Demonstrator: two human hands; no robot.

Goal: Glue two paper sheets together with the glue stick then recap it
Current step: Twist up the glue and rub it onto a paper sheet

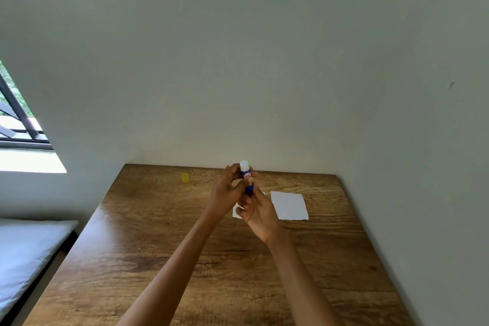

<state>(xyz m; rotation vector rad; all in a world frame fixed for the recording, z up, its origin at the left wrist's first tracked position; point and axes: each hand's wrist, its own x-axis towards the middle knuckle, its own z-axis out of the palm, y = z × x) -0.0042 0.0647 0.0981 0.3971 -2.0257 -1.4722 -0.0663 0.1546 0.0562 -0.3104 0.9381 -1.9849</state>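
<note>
Both hands hold a blue glue stick (247, 176) upright above the far part of the wooden table (158, 246). Its white glue tip is bare at the top. My left hand (227, 188) pinches the upper barrel, and my right hand (258, 213) grips the bottom end. The yellow cap (185, 177) lies apart on the table, far left near the wall. One white paper sheet (289, 205) lies flat to the right of my hands. A second white sheet (236, 213) is mostly hidden under my hands.
The table stands in a corner, with walls along its far and right edges. A bed with a pale mattress (23, 249) runs along the table's left side. A window (18, 124) is at the far left.
</note>
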